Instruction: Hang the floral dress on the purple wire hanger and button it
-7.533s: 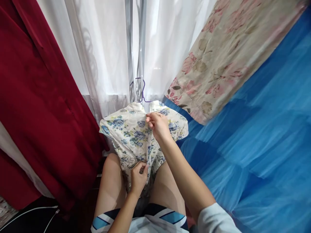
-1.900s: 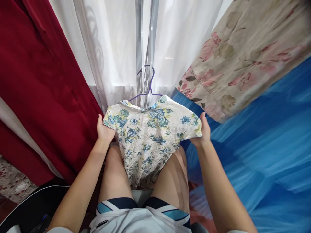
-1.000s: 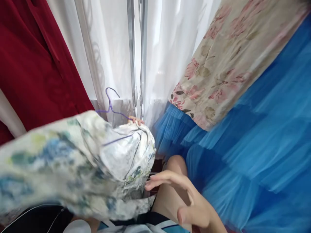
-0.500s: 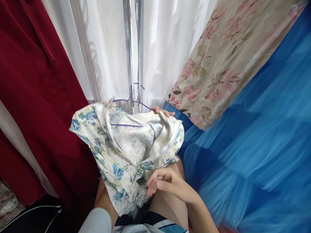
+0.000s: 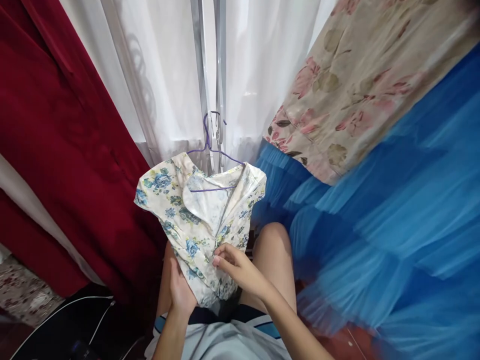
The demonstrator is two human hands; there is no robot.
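Note:
A short-sleeved white blouse (image 5: pixel 189 217) with blue and green flowers hangs on a purple wire hanger (image 5: pixel 207 145), its neckline gaping at the front. My left hand (image 5: pixel 183 292) holds the blouse's lower left side; the thumb stretches along the outside while the other fingers are hidden under the cloth. Over the middle of the front, my right hand (image 5: pixel 234 267) has its thumb and index finger pinched together at the bottom of the neck opening. Whatever small part of the blouse lies between those fingertips is too small to make out.
The hanger's hook is at a grey metal upright (image 5: pixel 218 75) before white curtains (image 5: pixel 165 75). Red cloth (image 5: pixel 93 190) hangs left; a beige floral cloth (image 5: pixel 330 110) and blue tulle (image 5: pixel 393 220) hang right. White cables (image 5: pixel 98 320) cross a dark surface at lower left.
My left hand has gone from the blouse's right shoulder to its lower left side. The blouse now hangs flatter. My right hand has moved slightly up and left, fingers closing at the front.

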